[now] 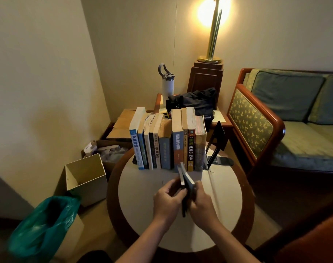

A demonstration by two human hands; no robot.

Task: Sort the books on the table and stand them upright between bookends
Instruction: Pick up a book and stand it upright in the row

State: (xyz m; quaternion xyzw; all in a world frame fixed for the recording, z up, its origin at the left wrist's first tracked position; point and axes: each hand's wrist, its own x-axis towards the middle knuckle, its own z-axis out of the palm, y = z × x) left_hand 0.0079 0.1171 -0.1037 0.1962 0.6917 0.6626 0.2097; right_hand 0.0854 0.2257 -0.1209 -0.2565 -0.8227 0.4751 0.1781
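Observation:
Several books (167, 143) stand upright in a row at the far side of the round table (139, 202). A black bookend (217, 145) stands just right of the row, a small gap apart from the last book. At the row's left end only a dark foot of another bookend (134, 160) shows. Above the table's middle, my left hand (166, 201) and my right hand (201, 203) grip two thin books (186, 184) between them, held on edge with the spines towards me.
An open cardboard box (86, 177) and a green plastic bag (44, 223) sit on the floor to the left. Behind the table a side table carries a white bottle (167, 86) and a dark bag (196, 103). A sofa (287, 118) stands right.

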